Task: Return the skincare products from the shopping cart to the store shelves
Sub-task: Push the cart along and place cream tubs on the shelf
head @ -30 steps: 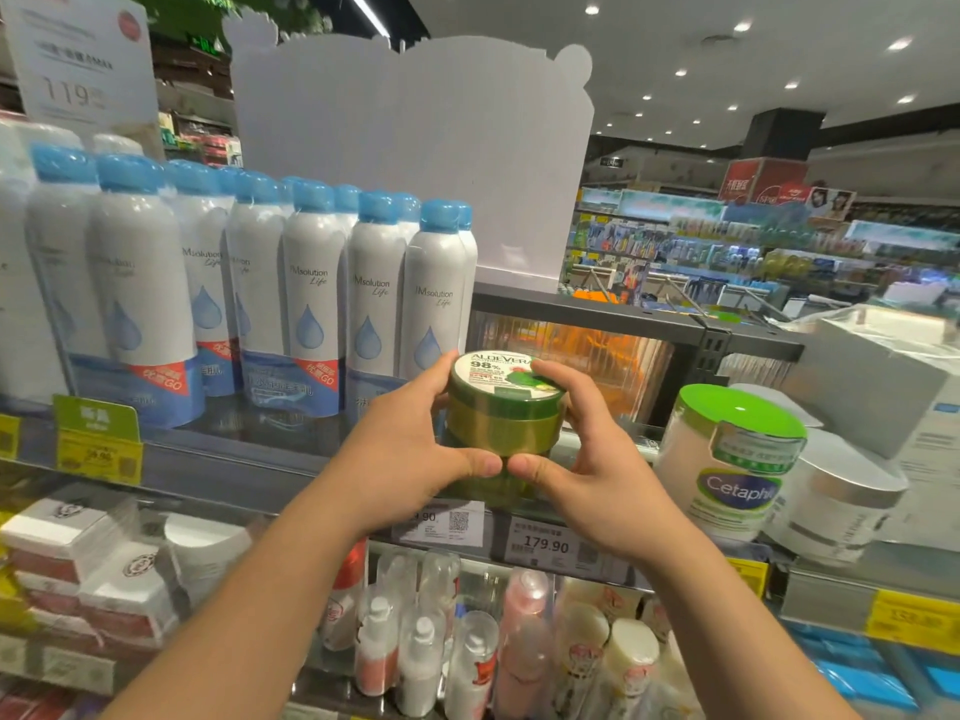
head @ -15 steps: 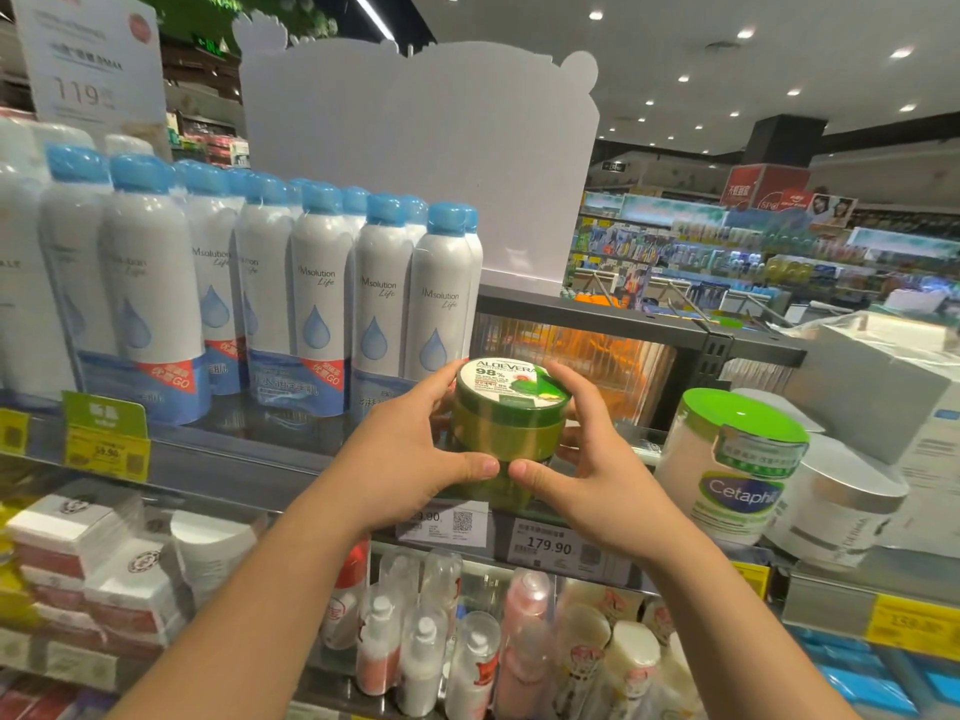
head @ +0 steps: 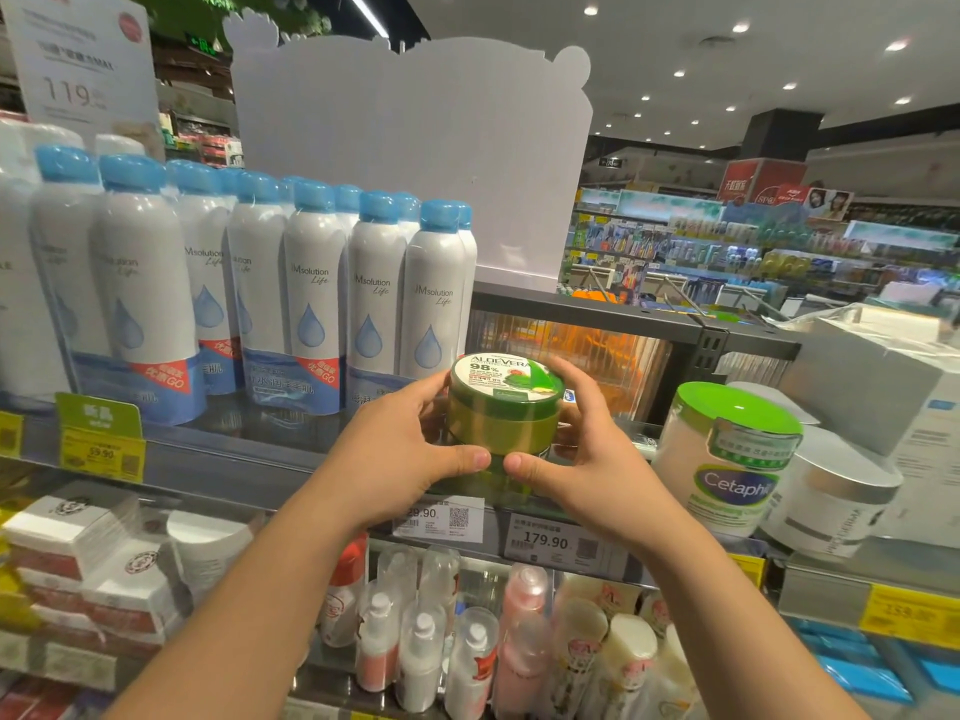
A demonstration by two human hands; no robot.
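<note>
aloe vera jar gripped by left hand and right hand.

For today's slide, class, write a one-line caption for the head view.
Both hands, left hand and right hand, hold a green aloe vera jar at the shelf beside a Cetaphil tub.

Ceiling: pale, dotted with round recessed lights, and one long strip light at upper left.
Pillar: dark square column far right.
Aisles: distant shelving crowded with coloured goods (too small to identify).
Signage: red banner beside the column.
</note>
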